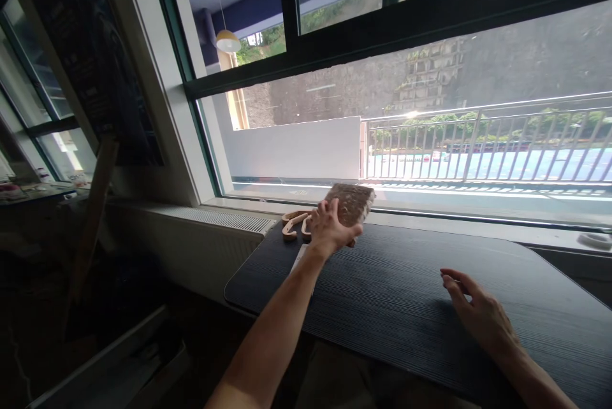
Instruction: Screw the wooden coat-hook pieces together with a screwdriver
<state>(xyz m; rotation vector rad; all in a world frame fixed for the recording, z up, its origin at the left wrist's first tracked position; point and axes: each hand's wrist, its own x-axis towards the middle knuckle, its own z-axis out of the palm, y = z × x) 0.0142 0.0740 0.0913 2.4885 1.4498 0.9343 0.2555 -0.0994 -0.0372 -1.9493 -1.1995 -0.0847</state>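
Observation:
My left hand (329, 227) is reaching to the far side of the dark table and grips a brown, rough-surfaced block (351, 200) with paler, ragged edges. The block is tilted, and my fingers and thumb hide part of it. Just left of that hand lie curved, light wooden pieces (289, 228), partly covered by my fingers. A flat whitish item (299, 257) shows beside my left wrist, mostly hidden by the forearm. Over the right part of the table is my right hand (478, 310), fingers loosely bent and slightly apart, with nothing visible in them.
The dark wood-grain table (382, 294) has rounded corners and stands against a large window (306, 154). A ribbed radiator (224, 221) runs along the wall at left. A small white round object (594, 240) sits on the sill at right. A wooden plank (95, 211) leans at left.

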